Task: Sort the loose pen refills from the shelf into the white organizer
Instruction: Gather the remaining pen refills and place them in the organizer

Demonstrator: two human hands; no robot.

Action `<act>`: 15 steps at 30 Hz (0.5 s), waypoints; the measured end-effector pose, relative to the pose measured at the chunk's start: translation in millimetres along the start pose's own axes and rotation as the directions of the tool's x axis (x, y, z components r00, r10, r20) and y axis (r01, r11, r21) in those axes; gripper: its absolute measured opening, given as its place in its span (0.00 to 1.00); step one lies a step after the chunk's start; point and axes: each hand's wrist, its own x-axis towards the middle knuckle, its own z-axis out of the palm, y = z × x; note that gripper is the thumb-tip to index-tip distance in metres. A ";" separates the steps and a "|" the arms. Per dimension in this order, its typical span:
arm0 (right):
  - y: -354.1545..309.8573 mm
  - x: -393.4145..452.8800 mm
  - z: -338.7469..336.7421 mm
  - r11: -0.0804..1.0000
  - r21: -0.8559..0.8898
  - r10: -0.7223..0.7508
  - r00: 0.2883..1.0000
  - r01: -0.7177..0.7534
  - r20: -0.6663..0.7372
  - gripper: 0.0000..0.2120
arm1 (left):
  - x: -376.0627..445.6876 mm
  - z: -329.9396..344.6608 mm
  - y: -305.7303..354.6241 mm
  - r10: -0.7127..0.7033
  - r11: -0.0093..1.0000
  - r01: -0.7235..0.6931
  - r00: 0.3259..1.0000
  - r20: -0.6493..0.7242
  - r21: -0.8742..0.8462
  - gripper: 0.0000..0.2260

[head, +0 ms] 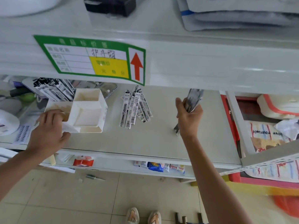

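Observation:
The white organizer [90, 110] stands on the left of the shelf, with several square compartments. Packaged refills [55, 90] stick out of its back left compartment. My left hand [48, 131] rests on its front left corner, fingers over the rim. Several loose pen refills [135, 107] in white printed sleeves lie in a pile on the shelf to the right of the organizer. My right hand [189, 117] is raised above the shelf, further right, shut on a bundle of pen refills [194, 98] that points up and away.
The upper shelf edge with a green price label [90, 57] hangs low over the work area. Clutter lies left of the organizer. A red bin [229, 113] with cloth items sits right of the shelf divider. Small packets lie on the lower shelf [161, 167].

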 end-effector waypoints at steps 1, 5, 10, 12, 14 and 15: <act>6.8 -7.7 3.5 0.998 -0.036 0.043 0.999 -0.042 0.020 0.18 | -0.2 0.6 -1.1 0.000 1.000 0.000 1.000 -0.005 -0.003 0.29; 18.5 -18.0 10.9 0.992 -0.047 0.115 0.993 -0.115 -0.002 0.16 | 1.6 4.8 -3.1 0.014 1.000 -0.014 1.000 -0.010 0.000 0.29; 18.2 -38.2 11.1 0.991 -0.049 0.129 0.989 -0.125 0.073 0.17 | 1.8 2.2 -3.1 0.028 0.999 -0.027 0.999 -0.026 0.019 0.29; 21.3 -48.3 7.6 0.983 -0.085 0.168 0.981 -0.160 0.099 0.16 | 2.1 1.9 -2.2 0.036 0.999 -0.035 0.999 -0.024 0.021 0.28; 17.4 -48.4 6.5 0.989 -0.057 0.140 0.986 -0.136 0.086 0.17 | 1.5 1.5 -1.7 0.016 1.000 -0.015 1.000 -0.026 0.024 0.28; 14.5 -47.5 7.0 0.993 -0.047 0.110 0.991 -0.107 0.076 0.19 | 1.2 0.8 -1.4 0.006 1.000 -0.006 1.000 -0.027 0.024 0.27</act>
